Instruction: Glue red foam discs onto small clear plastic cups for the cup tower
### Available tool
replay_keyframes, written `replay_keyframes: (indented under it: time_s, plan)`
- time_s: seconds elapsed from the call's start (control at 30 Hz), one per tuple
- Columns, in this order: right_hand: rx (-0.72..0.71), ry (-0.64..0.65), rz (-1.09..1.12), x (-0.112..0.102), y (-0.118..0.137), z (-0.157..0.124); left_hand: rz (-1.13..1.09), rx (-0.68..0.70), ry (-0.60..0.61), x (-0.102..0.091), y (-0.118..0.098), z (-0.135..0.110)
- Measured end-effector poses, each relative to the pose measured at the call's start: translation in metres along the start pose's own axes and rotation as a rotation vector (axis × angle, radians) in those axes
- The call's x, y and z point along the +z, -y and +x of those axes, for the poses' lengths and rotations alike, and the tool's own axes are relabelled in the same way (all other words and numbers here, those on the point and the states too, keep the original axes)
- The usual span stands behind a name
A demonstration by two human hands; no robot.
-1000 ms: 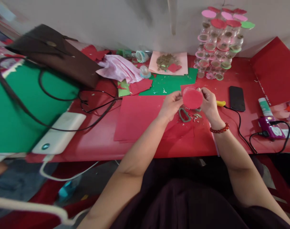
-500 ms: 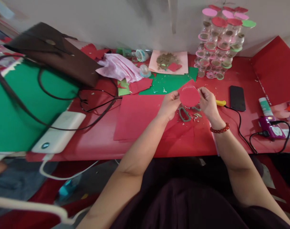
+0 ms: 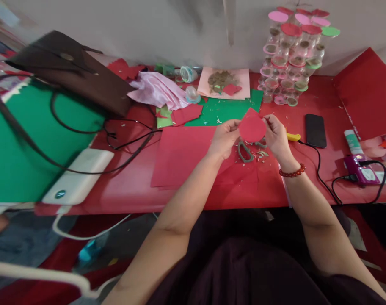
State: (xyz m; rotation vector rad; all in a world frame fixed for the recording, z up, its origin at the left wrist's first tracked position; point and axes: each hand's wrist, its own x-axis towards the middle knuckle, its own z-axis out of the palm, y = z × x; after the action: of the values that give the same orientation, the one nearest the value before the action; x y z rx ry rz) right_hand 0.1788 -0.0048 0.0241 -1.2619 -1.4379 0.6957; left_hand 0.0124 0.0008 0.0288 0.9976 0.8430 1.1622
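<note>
Both my hands hold up a round red paper disc [image 3: 252, 128] over the red table [image 3: 126, 195]. My left hand [image 3: 224, 139] pinches its left edge and my right hand [image 3: 276, 136] pinches its right edge. The disc faces me and hides whatever is behind it. Green-handled scissors [image 3: 244, 153] lie on the table just under the disc, among small paper scraps. A large red paper sheet [image 3: 183, 154] lies flat to the left of my hands.
A stack of small clear jars with coloured paper lids [image 3: 291, 55] stands at the back right. A black phone [image 3: 315, 130], a glue stick [image 3: 352, 142] and a purple device with cables [image 3: 361, 171] lie right. A brown bag [image 3: 72, 72], green sheet [image 3: 21, 140] and white power bank [image 3: 77, 176] sit left.
The red disc has tilted and risen slightly between my fingers, from showing a pinkish cup-like side to showing a flat red face. My hands stay in about the same place.
</note>
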Motion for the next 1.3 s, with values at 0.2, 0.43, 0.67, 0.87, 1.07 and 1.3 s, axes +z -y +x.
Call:
replay_keyframes:
  time_s: [0.2, 0.43, 0.67, 0.87, 1.07, 1.3]
  plan:
    - [-0.038, -0.053, -0.123, -0.004, 0.006, -0.002, -0.004, -0.058, 0.011, 0.008, -0.005, -0.006]
    - [-0.078, 0.085, -0.326, -0.009, 0.018, -0.004, 0.029, -0.08, -0.01, 0.002, -0.009, -0.005]
    - [-0.024, 0.088, -0.419, -0.009, 0.023, -0.004, 0.103, -0.064, 0.031, 0.002, -0.011, -0.008]
    - [-0.024, 0.047, -0.308, -0.006, 0.018, -0.003, 0.097, -0.09, 0.032, 0.005, -0.015, -0.009]
    - [-0.005, 0.083, -0.256, -0.008, 0.015, -0.002, 0.088, -0.081, 0.009, 0.002, -0.016, -0.008]
    - [-0.006, 0.019, -0.23, -0.007, 0.019, -0.002, 0.066, -0.054, 0.032, 0.002, -0.013, -0.007]
